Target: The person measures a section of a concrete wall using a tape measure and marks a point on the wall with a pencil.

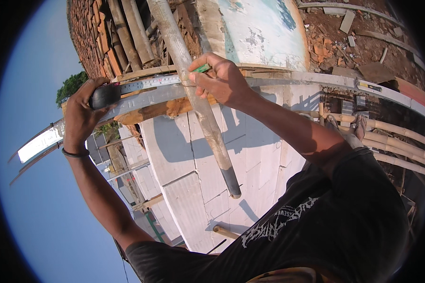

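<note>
A black tape measure (105, 96) is gripped in my left hand (80, 101), its fingers wrapped round the case. From it the white blade (148, 84) runs out to the right along a grey metal profile (148, 99), reaching a bamboo pole (200, 108) that slants across the profile. My right hand (219, 80) is closed beside the pole, close to the blade's far part. A small green object (202, 69) shows between its thumb and fingers; its exact kind cannot be made out.
Pale block wall (212, 155) stands below the profile. Clay roof tiles (92, 37) and bamboo poles lie at far left. A yellow-and-black tool (369, 86) rests on the profile at right. My feet (360, 126) are on bamboo scaffold poles (392, 141). Rubble (326, 47) covers the ground at far right.
</note>
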### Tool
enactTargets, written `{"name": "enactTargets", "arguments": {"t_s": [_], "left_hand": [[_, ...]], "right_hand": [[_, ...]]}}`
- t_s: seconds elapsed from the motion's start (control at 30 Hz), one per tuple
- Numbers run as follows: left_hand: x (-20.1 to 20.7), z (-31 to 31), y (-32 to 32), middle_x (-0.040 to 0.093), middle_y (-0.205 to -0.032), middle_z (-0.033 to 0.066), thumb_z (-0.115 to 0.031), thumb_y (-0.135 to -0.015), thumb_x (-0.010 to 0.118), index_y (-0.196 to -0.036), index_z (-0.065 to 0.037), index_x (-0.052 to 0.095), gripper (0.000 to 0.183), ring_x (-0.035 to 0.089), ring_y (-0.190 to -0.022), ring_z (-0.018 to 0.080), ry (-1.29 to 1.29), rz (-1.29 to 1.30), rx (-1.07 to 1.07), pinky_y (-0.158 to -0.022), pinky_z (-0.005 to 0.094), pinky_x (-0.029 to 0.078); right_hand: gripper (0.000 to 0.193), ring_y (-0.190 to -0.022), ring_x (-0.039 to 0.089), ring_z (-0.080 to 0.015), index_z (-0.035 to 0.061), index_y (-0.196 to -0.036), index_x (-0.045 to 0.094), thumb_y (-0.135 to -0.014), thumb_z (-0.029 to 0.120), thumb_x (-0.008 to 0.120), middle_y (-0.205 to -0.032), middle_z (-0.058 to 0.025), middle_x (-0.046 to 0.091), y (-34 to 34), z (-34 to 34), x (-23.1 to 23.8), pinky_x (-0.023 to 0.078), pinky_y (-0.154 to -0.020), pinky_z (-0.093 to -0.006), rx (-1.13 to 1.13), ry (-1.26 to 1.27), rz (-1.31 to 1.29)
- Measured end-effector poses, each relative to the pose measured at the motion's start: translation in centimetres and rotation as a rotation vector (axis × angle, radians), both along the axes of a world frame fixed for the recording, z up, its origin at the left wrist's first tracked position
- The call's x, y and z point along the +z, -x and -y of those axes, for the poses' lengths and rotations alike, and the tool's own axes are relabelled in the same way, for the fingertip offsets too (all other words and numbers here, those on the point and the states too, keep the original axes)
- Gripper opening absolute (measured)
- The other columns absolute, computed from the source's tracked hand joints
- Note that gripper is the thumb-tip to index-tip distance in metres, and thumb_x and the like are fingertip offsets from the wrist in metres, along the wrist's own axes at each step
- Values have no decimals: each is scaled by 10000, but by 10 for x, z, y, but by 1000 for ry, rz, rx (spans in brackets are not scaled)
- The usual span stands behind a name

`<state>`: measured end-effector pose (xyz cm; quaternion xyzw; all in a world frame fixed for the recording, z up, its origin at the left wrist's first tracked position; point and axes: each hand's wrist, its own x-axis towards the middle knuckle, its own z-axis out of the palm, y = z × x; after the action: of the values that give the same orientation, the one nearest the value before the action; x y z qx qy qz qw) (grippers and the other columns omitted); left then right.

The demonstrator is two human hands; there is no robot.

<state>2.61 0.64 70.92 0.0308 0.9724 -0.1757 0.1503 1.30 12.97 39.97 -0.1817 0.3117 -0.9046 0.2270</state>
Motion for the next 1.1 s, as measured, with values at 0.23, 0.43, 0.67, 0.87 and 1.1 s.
{"name": "enactTargets", "arguments": {"t_s": [0.23,0.43,0.67,0.87,1.1], "left_hand": [[-5,4,7,685,-1068,99,-52,-637,826,-1128,-79,635,528,668,-971,255,27,4,-32,-860,340,513],[-5,6,6,683,-1067,102,-44,-640,828,-1132,-79,631,532,665,-976,259,-6,4,-40,-867,345,513],[-5,10,4,682,-1070,100,-54,-628,838,-1141,-82,632,554,661,-987,259,21,4,-38,-879,353,514],[-6,8,6,682,-1067,101,-79,-627,847,-1147,-84,630,563,663,-986,255,28,1,-29,-879,355,517],[-6,8,5,683,-1058,95,-85,-636,848,-1147,-81,631,556,666,-967,248,20,4,-27,-863,354,520]], "right_hand": [[203,-668,661,-110,-17,-1023,568,-921,152,620,-829,-100,649,-9,31,27,544,-552,-253,-6,-202,-49],[192,-665,672,-121,-16,-1019,564,-935,150,612,-802,-113,655,-20,49,23,536,-552,-261,-122,-169,-78],[155,-651,661,-120,-6,-993,551,-938,132,595,-770,-104,652,-23,65,18,526,-542,-270,-277,-224,-194],[150,-664,662,-124,-3,-997,549,-937,129,593,-791,-104,657,-21,67,18,522,-541,-272,-282,-244,-197],[158,-644,662,-146,-13,-1010,580,-921,113,615,-832,-136,676,-21,65,20,516,-551,-299,-323,-258,-237]]}}
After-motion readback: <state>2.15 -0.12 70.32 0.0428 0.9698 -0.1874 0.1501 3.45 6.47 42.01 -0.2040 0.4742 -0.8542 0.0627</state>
